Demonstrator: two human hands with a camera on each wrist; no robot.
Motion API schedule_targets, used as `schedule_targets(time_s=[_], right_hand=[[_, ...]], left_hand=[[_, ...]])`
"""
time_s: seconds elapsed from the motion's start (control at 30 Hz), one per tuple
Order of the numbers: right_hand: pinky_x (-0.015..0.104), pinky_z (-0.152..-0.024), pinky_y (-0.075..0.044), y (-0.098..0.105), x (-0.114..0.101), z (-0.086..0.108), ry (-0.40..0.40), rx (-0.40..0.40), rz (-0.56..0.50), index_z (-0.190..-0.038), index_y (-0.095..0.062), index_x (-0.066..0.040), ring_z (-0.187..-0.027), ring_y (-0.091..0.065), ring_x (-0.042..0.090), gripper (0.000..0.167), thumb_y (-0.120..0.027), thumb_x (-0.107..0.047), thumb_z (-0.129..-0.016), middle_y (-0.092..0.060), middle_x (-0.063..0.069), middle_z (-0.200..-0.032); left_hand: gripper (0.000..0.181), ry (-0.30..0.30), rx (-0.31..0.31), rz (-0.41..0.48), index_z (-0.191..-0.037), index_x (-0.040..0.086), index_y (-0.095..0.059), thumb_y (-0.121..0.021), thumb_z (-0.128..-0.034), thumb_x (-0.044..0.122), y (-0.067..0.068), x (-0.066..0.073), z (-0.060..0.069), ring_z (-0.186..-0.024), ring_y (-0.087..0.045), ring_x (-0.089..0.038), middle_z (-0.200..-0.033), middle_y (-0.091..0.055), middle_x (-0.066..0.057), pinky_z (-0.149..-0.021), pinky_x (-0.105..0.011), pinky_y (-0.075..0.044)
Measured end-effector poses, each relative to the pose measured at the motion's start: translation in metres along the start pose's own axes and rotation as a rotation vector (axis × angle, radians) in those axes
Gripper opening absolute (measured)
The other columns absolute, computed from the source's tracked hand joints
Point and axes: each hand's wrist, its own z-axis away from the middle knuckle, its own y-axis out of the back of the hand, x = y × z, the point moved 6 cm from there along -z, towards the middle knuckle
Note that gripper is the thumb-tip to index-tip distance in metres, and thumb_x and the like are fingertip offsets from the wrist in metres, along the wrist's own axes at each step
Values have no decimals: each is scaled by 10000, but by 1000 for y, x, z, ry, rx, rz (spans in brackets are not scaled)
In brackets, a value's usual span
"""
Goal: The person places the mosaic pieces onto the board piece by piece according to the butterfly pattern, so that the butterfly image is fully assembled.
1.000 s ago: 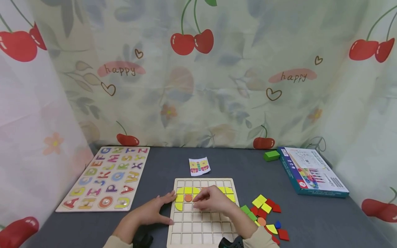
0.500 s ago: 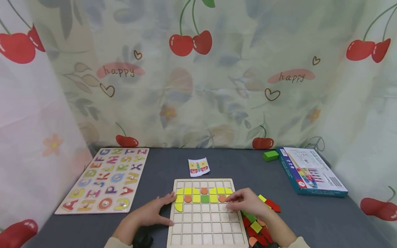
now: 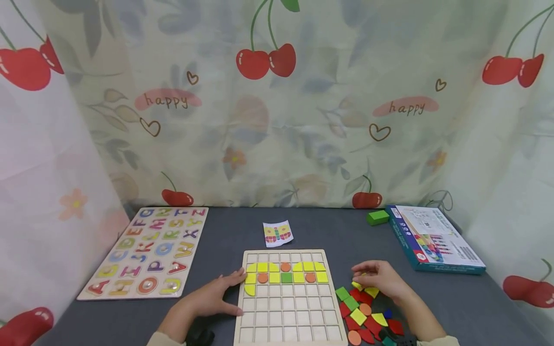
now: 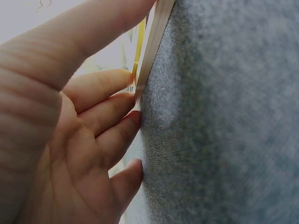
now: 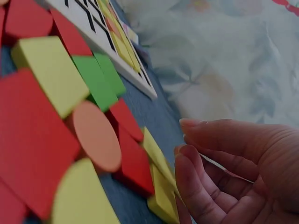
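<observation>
Some yellow tiles lie right of the board — right hand above, loosely bent, perhaps touching; left hand spread against the board's left edge.

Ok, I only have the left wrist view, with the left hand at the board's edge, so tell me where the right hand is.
Observer: The right hand is at the far end of the loose pieces, to the right of the board.
Operator: Now tell me what sits in the grid around the green piece.
Observer: The green square has a yellow square on its left and another on its right.
Operator: Then report what's beyond the far edge.
Observer: A small card with a butterfly-like pattern lies there.
</observation>
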Motion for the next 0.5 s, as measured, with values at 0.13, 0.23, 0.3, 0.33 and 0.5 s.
schedule_targets(time_s=[0.13, 0.23, 0.3, 0.33, 0.5], right_hand=[[255, -708, -532, 16, 12, 0, -25, 55, 55, -1163, -606, 54, -802, -596, 157, 388, -667, -163, -847, -676, 69, -987], [241, -678, -505, 23, 19, -1, -43, 88, 98, -1140, -630, 40, -790, -555, 163, 361, -676, -144, -833, -658, 57, -950], [239, -651, -493, 25, 22, -2, -53, 99, 126, -1129, -643, 28, -766, -537, 166, 370, -702, -155, -813, -641, 48, -925], [238, -636, -489, 25, 23, -2, -52, 102, 139, -1125, -646, 28, -747, -531, 166, 378, -713, -159, -804, -634, 47, -915], [229, -593, -496, 25, 20, -4, -32, 102, 183, -1117, -642, 48, -673, -516, 159, 406, -743, -144, -775, -616, 65, -904]], left_hand=[[886, -3, -2, -2, -1441, 127, -366, -774, -711, 420, 0, 1, 1, -1416, -180, -391, -1537, -257, -95, -1098, -638, -137], [881, -4, -5, -2, -1442, 125, -364, -771, -717, 418, 0, 2, 1, -1416, -179, -390, -1538, -254, -94, -1099, -636, -138], [880, -2, -4, -4, -1441, 126, -365, -771, -717, 417, 1, 2, 1, -1415, -180, -394, -1538, -255, -94, -1097, -638, -141], [881, -2, -4, -7, -1441, 126, -366, -771, -716, 418, 0, 2, 1, -1413, -180, -400, -1538, -256, -94, -1095, -640, -142], [887, 7, -5, -11, -1442, 133, -365, -772, -711, 427, 0, 1, 1, -1407, -173, -425, -1539, -255, -92, -1088, -648, -146]])
